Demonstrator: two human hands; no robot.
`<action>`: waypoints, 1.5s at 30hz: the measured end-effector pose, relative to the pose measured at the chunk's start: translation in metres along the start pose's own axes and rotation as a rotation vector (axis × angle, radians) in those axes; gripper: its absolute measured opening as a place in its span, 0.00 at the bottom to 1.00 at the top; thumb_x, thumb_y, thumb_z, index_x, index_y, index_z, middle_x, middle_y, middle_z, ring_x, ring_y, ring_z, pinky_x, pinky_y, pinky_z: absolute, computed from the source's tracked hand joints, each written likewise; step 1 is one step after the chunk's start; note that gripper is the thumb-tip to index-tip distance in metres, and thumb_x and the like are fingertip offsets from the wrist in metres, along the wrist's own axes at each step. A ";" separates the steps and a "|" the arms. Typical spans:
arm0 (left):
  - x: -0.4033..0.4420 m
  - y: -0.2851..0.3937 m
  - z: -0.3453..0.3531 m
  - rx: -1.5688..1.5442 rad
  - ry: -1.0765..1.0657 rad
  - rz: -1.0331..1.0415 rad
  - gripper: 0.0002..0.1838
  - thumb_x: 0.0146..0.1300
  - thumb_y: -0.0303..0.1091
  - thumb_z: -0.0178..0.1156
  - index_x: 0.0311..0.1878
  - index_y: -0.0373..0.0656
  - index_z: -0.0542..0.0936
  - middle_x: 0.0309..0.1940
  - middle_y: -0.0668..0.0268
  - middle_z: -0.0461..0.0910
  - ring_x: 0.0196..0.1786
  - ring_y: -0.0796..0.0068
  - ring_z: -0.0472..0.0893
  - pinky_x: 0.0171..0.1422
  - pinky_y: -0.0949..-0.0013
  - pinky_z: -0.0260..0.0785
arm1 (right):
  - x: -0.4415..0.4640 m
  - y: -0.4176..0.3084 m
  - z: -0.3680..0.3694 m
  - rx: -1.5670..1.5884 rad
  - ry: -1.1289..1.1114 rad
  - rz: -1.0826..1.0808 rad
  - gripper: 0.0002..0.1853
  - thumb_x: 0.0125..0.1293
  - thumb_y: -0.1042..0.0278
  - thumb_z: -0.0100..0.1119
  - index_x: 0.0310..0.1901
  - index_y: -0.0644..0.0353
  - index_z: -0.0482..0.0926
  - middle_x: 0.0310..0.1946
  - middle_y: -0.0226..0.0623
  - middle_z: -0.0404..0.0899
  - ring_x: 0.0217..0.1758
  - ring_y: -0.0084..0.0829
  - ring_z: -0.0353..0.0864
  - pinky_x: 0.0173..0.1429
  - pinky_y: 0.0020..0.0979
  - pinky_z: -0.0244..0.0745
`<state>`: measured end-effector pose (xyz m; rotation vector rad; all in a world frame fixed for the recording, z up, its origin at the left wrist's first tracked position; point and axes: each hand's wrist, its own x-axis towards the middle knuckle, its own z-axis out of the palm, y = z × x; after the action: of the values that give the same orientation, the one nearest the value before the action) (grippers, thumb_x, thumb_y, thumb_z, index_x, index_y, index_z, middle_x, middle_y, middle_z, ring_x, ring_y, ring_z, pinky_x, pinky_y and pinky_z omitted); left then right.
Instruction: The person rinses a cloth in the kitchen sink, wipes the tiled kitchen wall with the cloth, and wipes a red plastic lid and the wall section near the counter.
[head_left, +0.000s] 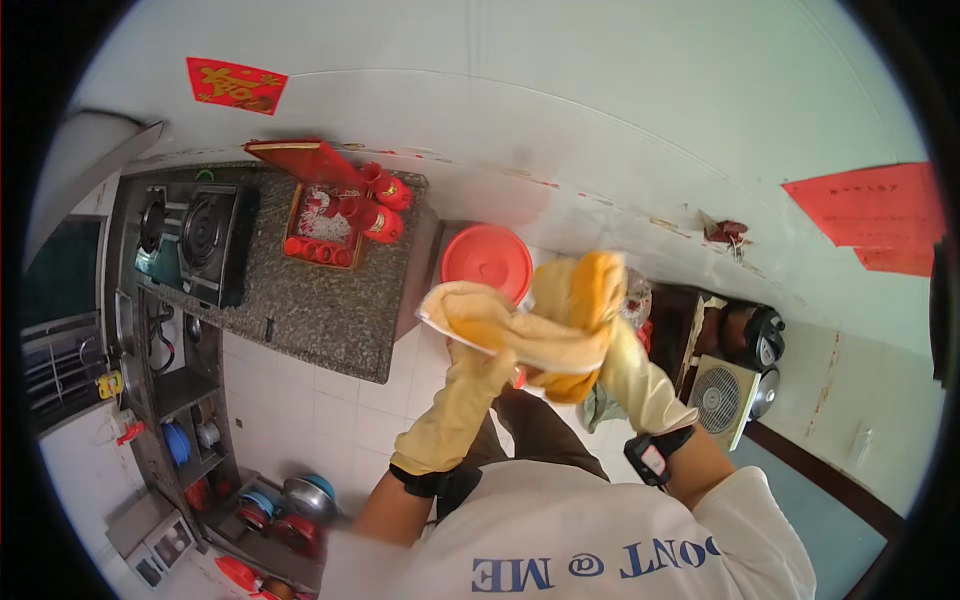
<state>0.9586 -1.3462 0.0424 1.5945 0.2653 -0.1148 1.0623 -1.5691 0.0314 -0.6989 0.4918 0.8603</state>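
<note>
Yellow towel-like cloth (550, 345), soft and bunched, with deeper orange patches and a pale edge, held in midair in front of the person's body. Grasped at one end by the left hand (482, 366), in a long cream-yellow glove, and at the other by the right hand (622, 358), in a matching glove. Too blurred, and too covered by folds, to tell how tight either grip is.

Judged from this moment alone, partway through handling the cloth: already lifted clear and taken up in both hands; not yet spread flat, neatly folded or set down.

Just beyond the cloth, a round red plastic-looking disc (487, 258), low beside the wall. Off to the left, a speckled dark stone countertop (325, 325), bearing an open red box (318, 163) with small red cylinders (318, 252) along one side and, farther along, a black gas stove (207, 240). Off to the right, a beige square box fan (716, 398), near a dark rounded cooker (750, 335). Underfoot, pale square floor tiles (300, 385).
</note>
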 end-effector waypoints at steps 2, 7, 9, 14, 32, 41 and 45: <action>-0.014 0.030 0.002 -0.084 -0.012 -0.151 0.35 0.74 0.44 0.59 0.76 0.41 0.60 0.67 0.57 0.70 0.68 0.63 0.72 0.74 0.60 0.63 | -0.011 0.026 0.006 -0.172 -0.095 0.193 0.25 0.76 0.61 0.55 0.70 0.63 0.68 0.62 0.40 0.76 0.64 0.36 0.77 0.71 0.38 0.71; -0.035 -0.013 -0.001 -0.413 -0.054 -0.442 0.29 0.75 0.40 0.59 0.73 0.36 0.66 0.63 0.61 0.75 0.65 0.70 0.74 0.71 0.65 0.66 | -0.022 0.077 0.017 -0.361 -0.298 0.180 0.27 0.76 0.61 0.57 0.72 0.62 0.65 0.60 0.33 0.76 0.63 0.26 0.75 0.69 0.31 0.70; -0.042 -0.033 -0.001 -0.439 0.070 -0.467 0.26 0.75 0.37 0.59 0.71 0.36 0.69 0.62 0.63 0.76 0.63 0.72 0.75 0.69 0.67 0.68 | -0.015 0.082 0.012 -0.444 -0.235 0.179 0.28 0.77 0.60 0.56 0.73 0.61 0.63 0.60 0.32 0.76 0.63 0.25 0.74 0.68 0.30 0.69; -0.033 -0.080 0.004 -0.475 0.289 -0.416 0.28 0.76 0.40 0.56 0.73 0.36 0.66 0.63 0.62 0.75 0.64 0.72 0.75 0.69 0.68 0.69 | 0.008 0.095 -0.040 -0.394 -0.205 0.215 0.47 0.75 0.45 0.57 0.82 0.53 0.40 0.81 0.42 0.47 0.82 0.35 0.50 0.81 0.35 0.53; -0.072 -0.274 -0.103 0.495 -0.006 0.270 0.28 0.66 0.38 0.67 0.65 0.35 0.73 0.58 0.51 0.79 0.58 0.55 0.80 0.64 0.56 0.70 | 0.093 0.245 -0.211 0.212 -0.331 -0.191 0.39 0.72 0.51 0.57 0.77 0.64 0.57 0.77 0.47 0.59 0.76 0.43 0.65 0.78 0.43 0.65; -0.114 -0.358 -0.236 1.312 0.120 0.275 0.44 0.60 0.55 0.67 0.74 0.39 0.66 0.75 0.47 0.63 0.78 0.44 0.59 0.82 0.50 0.48 | -0.058 0.309 -0.171 0.062 -0.299 -1.010 0.37 0.75 0.46 0.52 0.75 0.64 0.61 0.73 0.48 0.65 0.73 0.47 0.70 0.74 0.51 0.69; -0.112 -0.362 -0.243 1.327 0.065 0.210 0.47 0.63 0.62 0.61 0.77 0.42 0.62 0.78 0.49 0.59 0.80 0.45 0.56 0.84 0.51 0.43 | -0.111 0.344 -0.167 0.021 -0.226 -1.198 0.36 0.76 0.44 0.50 0.74 0.63 0.62 0.71 0.49 0.68 0.71 0.49 0.72 0.72 0.54 0.72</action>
<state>0.7422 -1.1077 -0.2713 2.9353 0.0366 -0.0722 0.6997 -1.5898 -0.1320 -0.7135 -0.1610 -0.2013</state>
